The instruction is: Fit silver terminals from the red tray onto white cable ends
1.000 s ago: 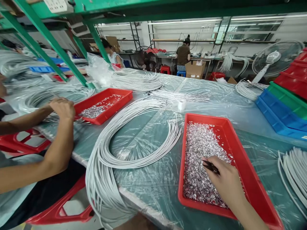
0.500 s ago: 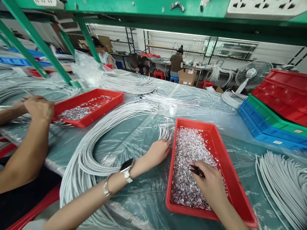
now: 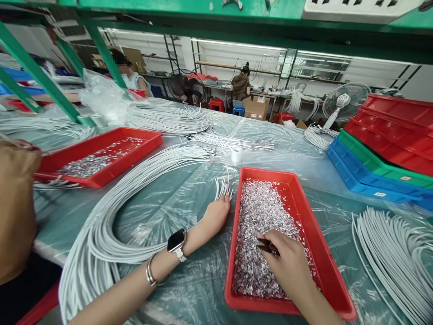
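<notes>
My left hand (image 3: 217,214) is closed around a bundle of thin white cables (image 3: 135,180), close to one end. The loose cable ends (image 3: 221,186) fan out just beyond my fingers, left of a red tray (image 3: 334,271). That bundle curves round in a big loop over the left part of the table. In my right hand (image 3: 289,259) is a small pair of dark snips (image 3: 268,246) with two pointed blades, tips apart. It hovers over the many tiny shiny silver pieces (image 3: 260,216) spread in the tray. My palm hides the snips' handle.
A co-worker's arm (image 3: 16,203) is at the left, beside another red tray (image 3: 101,178) with silver pieces. Stacked coloured trays (image 3: 382,153) and a cable coil (image 3: 392,257) lie at the right. A white roll (image 3: 236,155) stands behind; a green shelf (image 3: 203,11) spans overhead.
The whole view has shifted, so things appear further left. My left hand stays on the cables and my right hand keeps the snips over the tray. The co-worker's hands have moved towards the left edge.
</notes>
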`<act>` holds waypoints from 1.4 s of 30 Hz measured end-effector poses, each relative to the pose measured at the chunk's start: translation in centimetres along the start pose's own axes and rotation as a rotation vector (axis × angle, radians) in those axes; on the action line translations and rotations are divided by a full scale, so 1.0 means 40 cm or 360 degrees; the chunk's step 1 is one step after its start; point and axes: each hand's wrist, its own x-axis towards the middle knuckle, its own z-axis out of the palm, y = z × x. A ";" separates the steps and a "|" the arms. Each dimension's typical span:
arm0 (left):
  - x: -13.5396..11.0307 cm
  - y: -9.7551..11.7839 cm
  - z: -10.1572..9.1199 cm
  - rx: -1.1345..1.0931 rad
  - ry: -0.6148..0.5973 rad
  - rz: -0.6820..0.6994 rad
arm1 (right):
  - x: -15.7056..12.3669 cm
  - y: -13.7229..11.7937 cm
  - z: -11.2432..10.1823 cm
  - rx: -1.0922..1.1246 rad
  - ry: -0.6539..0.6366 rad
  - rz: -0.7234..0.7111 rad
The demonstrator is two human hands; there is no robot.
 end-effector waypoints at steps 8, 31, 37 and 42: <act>-0.060 0.023 -0.035 -0.0913 0.0019 0.0236 | 0.000 -0.001 0.002 0.0109 -0.0024 0.0070; -0.189 0.106 -0.086 -0.1834 -0.0443 0.0515 | -0.038 -0.069 -0.008 0.0870 -0.0136 0.0596; -0.188 0.106 -0.076 -0.1898 -0.0269 0.0557 | -0.031 -0.072 -0.010 0.0786 -0.0183 0.0421; -0.192 0.105 -0.071 -0.1833 -0.0102 0.0632 | -0.027 -0.072 -0.007 0.0828 -0.0198 0.0384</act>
